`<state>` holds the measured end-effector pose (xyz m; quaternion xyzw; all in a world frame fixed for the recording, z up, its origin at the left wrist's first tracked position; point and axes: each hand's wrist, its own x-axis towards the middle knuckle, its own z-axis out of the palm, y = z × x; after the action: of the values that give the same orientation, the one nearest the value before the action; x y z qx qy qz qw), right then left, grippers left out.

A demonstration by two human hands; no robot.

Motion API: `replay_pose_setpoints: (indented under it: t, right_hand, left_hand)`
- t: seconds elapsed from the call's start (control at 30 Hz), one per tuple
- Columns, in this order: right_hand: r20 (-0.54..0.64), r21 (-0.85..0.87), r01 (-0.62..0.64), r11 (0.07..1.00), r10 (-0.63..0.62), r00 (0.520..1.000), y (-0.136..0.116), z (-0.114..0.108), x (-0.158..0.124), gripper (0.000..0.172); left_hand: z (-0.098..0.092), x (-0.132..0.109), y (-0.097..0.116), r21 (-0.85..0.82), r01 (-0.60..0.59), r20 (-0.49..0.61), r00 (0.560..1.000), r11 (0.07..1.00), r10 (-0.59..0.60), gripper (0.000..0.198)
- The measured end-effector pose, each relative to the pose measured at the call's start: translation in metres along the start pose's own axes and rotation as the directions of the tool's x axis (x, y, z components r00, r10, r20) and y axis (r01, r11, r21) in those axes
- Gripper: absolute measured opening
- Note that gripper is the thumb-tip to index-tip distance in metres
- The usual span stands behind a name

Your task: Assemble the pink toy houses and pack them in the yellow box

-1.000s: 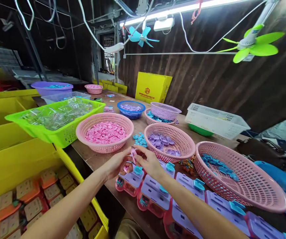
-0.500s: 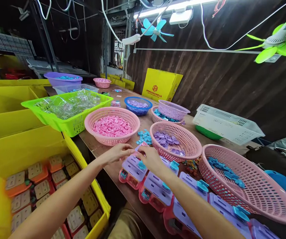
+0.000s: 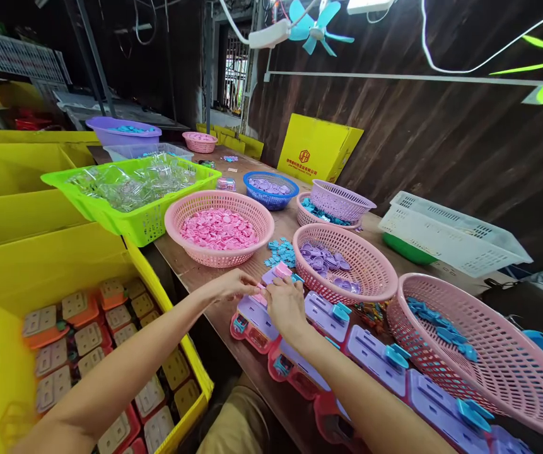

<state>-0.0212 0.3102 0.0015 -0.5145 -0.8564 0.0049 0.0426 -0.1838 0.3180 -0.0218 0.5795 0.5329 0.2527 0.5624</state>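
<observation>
My left hand (image 3: 236,285) reaches in from the left, thumb and fingertips closed on a small pink plastic piece (image 3: 261,297). My right hand (image 3: 286,306) is curled beside it, its fingertips meeting the same piece and covering part of it. The piece is on the purple top of a toy vehicle (image 3: 255,318) with a pinkish-red lower body. Just beyond, another pink piece (image 3: 281,270) sits on a purple top. More purple-topped toys (image 3: 375,359) stand in rows under my right forearm, several bearing blue parts (image 3: 397,355).
Behind my hands are a pink basket of pink pieces (image 3: 176,214), a pink basket of purple pieces (image 3: 375,265) and loose blue pieces (image 3: 280,252). A large pink basket (image 3: 512,359) stands right. A green crate (image 3: 152,224) and a yellow box (image 3: 195,372) of toys stand left.
My hands have come slightly nearer along the toys, from the farther purple top to the closer one. A pink piece now shows uncovered on the farther top. The view has tilted down.
</observation>
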Motion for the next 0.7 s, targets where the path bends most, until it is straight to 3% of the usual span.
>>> replay_pose_setpoints:
  t: [0.23,0.3,0.37,0.43,0.47,0.53,0.6,0.7]
  right_hand:
    - [-0.007,-0.008,0.026,1.0,-0.026,1.0,-0.002,0.009,-0.004,0.033]
    - [0.012,0.04,0.02,0.999,-0.021,1.0,0.001,0.007,-0.004,0.032]
    - [-0.001,0.108,0.024,0.994,-0.024,1.0,0.005,0.001,-0.007,0.027]
    - [-0.137,0.21,0.098,0.973,-0.069,0.988,0.009,-0.008,-0.014,0.022]
    - [-0.237,0.269,0.172,0.948,-0.108,0.966,0.009,-0.013,-0.02,0.021]
    - [-0.399,0.369,0.359,0.858,-0.202,0.894,0.009,-0.021,-0.033,0.02]
    - [-0.454,0.406,0.492,0.77,-0.298,0.84,0.009,-0.024,-0.046,0.018]
    - [-0.463,0.41,0.545,0.731,-0.349,0.815,0.012,-0.021,-0.059,0.013]
  left_hand:
    - [-0.001,0.006,-0.003,0.05,0.034,0.005,0.999,0.998,-0.034,0.048]
    - [0.001,0.002,0.003,0.143,-0.005,-0.09,0.996,0.99,0.018,0.042]
    - [0.006,-0.009,0.011,0.179,-0.059,-0.248,0.963,0.982,0.103,0.039]
    - [0.014,-0.024,0.021,0.01,-0.128,-0.315,0.941,0.992,0.125,0.042]
    - [0.02,-0.032,0.026,-0.155,-0.156,-0.275,0.955,0.976,0.109,0.045]
    - [0.031,-0.046,0.034,-0.514,-0.129,-0.101,0.991,0.848,0.089,0.048]
    - [0.042,-0.054,0.04,-0.739,-0.042,0.038,0.994,0.672,0.104,0.048]
    - [0.054,-0.056,0.046,-0.852,0.06,0.135,0.985,0.52,0.108,0.047]
